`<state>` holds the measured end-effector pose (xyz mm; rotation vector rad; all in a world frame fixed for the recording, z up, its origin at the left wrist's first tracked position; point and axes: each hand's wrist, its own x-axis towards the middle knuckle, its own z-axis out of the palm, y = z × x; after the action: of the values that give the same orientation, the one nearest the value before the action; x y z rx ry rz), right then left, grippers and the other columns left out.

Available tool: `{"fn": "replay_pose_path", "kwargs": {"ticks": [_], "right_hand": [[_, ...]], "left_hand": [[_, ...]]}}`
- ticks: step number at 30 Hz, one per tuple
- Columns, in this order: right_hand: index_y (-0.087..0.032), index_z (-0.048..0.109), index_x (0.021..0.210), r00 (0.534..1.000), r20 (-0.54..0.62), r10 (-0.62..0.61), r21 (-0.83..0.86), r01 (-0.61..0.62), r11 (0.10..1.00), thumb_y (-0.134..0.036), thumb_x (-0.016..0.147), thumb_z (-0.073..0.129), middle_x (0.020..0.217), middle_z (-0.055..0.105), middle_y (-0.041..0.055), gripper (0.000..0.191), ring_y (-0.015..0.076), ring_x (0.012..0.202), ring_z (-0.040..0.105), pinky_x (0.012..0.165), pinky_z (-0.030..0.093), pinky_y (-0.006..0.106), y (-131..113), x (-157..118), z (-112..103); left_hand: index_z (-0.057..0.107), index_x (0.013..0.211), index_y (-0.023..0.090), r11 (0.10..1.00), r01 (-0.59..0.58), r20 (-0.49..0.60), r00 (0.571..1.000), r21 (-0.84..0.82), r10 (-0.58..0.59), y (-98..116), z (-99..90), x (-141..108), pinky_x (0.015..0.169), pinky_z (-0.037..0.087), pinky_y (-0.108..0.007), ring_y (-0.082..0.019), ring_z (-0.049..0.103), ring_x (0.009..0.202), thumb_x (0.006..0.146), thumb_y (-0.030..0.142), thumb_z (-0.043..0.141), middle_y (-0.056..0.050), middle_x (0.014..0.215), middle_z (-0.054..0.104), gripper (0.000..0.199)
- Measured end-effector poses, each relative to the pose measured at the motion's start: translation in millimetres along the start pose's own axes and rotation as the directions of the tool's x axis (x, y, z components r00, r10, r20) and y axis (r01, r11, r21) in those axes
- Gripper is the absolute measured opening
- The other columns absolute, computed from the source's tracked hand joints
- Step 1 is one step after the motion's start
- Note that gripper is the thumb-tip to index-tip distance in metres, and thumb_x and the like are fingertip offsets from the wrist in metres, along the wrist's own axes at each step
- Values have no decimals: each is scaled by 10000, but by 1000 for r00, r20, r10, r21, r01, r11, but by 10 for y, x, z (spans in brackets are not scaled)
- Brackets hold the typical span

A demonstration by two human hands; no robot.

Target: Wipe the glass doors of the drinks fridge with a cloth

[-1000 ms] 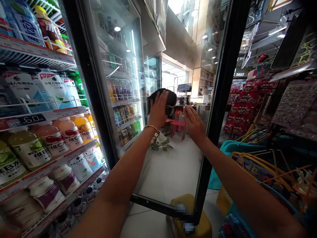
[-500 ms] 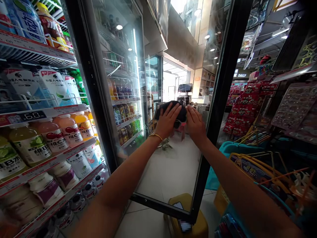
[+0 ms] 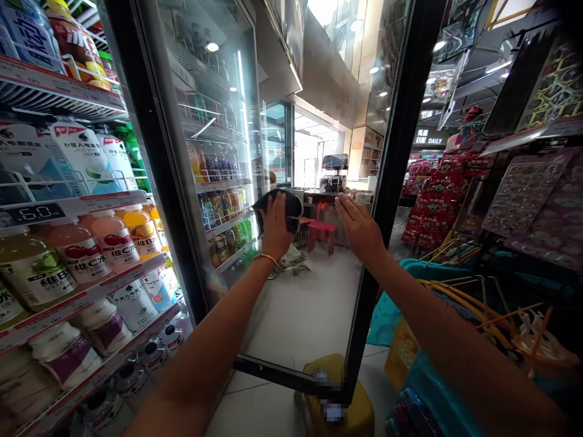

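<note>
My left hand, with a gold bracelet at the wrist, presses a dark cloth against the glass door of a drinks fridge. Its fingers lie stretched over the cloth, which bunches out on both sides of the hand. My right hand is further right, by the door's black frame. Fingers straight and close together, it is raised flat at the glass and holds nothing. The door is swung open, and the glass looks hazy in places.
Fridge shelves with bottled drinks stand at the left. Below the door sits a yellow stool with a blurred item on it. Turquoise baskets and hanging goods are at the right. Through the glass I see a red stool.
My left hand has slid left across the glass with the cloth, away from my right hand. My right hand has stayed near the door's right side, and the view has shifted slightly.
</note>
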<state>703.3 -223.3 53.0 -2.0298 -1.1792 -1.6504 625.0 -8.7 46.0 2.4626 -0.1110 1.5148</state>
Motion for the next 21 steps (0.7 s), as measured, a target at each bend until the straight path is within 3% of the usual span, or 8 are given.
{"fn": "replay_pose_path", "kwargs": {"ticks": [4, 7, 10, 13, 15, 17, 21], "right_hand": [[-94, 448, 1372, 995, 67, -75, -91, 81, 993, -82, 930, 310, 1395, 497, 143, 463, 245, 1298, 466, 1077, 444, 411, 70, 27, -185], [-62, 486, 1329, 988, 64, -139, -141, 146, 979, -100, 932, 322, 1367, 523, 157, 431, 241, 1284, 476, 1053, 456, 390, 160, 33, -285], [-71, 549, 1251, 984, 22, -177, -185, 178, 967, -124, 935, 329, 1283, 585, 154, 389, 227, 1223, 510, 1000, 467, 372, 226, 32, -342], [-138, 653, 1020, 983, -30, -181, -242, 169, 955, -221, 933, 385, 1007, 672, 114, 294, 212, 993, 575, 864, 468, 356, 243, 40, -383], [-179, 646, 775, 975, -62, -214, -299, 186, 936, -296, 913, 434, 761, 631, 71, 278, 192, 794, 544, 727, 429, 333, 246, 52, -410], [-206, 564, 599, 955, -77, -287, -327, 248, 912, -321, 892, 461, 606, 538, 30, 331, 168, 667, 472, 648, 366, 317, 258, 63, -433], [-212, 495, 507, 914, -111, -390, -266, 351, 898, -239, 859, 478, 523, 462, 5, 354, 146, 604, 400, 641, 329, 305, 299, 62, -456]], "left_hand": [[122, 1486, 227, 985, -169, 126, 978, 31, 164, 351, 117, -52, 1150, 113, -612, -269, 84, 1462, 808, 59, 440, -92, 1550, 252, 768], [177, 1477, 207, 967, -248, 141, 961, 51, 239, 644, 106, 189, 1162, 97, -587, -243, 72, 1466, 824, 85, 425, -69, 1552, 252, 709], [195, 1476, 211, 962, -265, 106, 961, 69, 257, 798, 15, 510, 1171, 67, -575, -235, 98, 1463, 816, 65, 412, -49, 1555, 244, 710], [186, 1481, 238, 960, -274, 85, 959, 59, 269, 766, -88, 716, 1178, 69, -561, -234, 125, 1459, 793, 28, 409, -36, 1553, 251, 753], [184, 1481, 248, 971, -236, 63, 970, 37, 233, 672, -125, 738, 1180, 80, -555, -241, 137, 1457, 784, 12, 415, -41, 1550, 259, 772], [169, 1483, 261, 988, -154, 18, 988, 13, 153, 562, -122, 665, 1182, 88, -546, -252, 130, 1457, 776, 7, 443, -51, 1553, 250, 800], [110, 1489, 242, 999, -42, -38, 998, -5, 42, 438, -16, 334, 1172, 104, -560, -272, 102, 1460, 775, 32, 479, -91, 1559, 222, 830]]}}
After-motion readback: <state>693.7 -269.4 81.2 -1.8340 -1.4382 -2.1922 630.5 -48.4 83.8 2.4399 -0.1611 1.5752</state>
